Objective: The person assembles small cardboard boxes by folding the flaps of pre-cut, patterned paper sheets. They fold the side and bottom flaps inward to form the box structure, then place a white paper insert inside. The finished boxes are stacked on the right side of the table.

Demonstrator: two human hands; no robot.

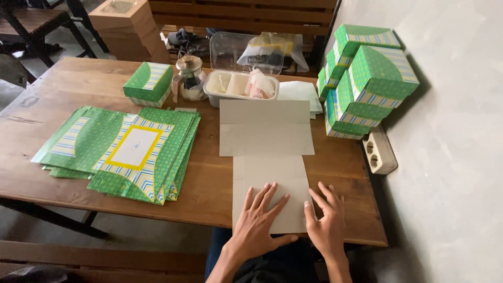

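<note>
- Fingers (pixel 268 193) of our left hand (pixel 257 222) and right hand (pixel 327 222) lie spread, pressing the flat carton blank (pixel 267 141).
- Nearest us on the table (pixel 209 183), it seems light, bendable; edges suit gripping.
- Left of it: green flat cartons (pixel 126 152).
- Beyond it: clear tub (pixel 238 84).

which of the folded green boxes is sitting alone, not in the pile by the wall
The single green box at the back left of the table, beside the glass jar. The other folded boxes are piled together against the wall on the right.

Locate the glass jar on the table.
Head view: the glass jar stands at the table's far edge, between a folded green box on its left and a white plastic tub on its right.
</note>
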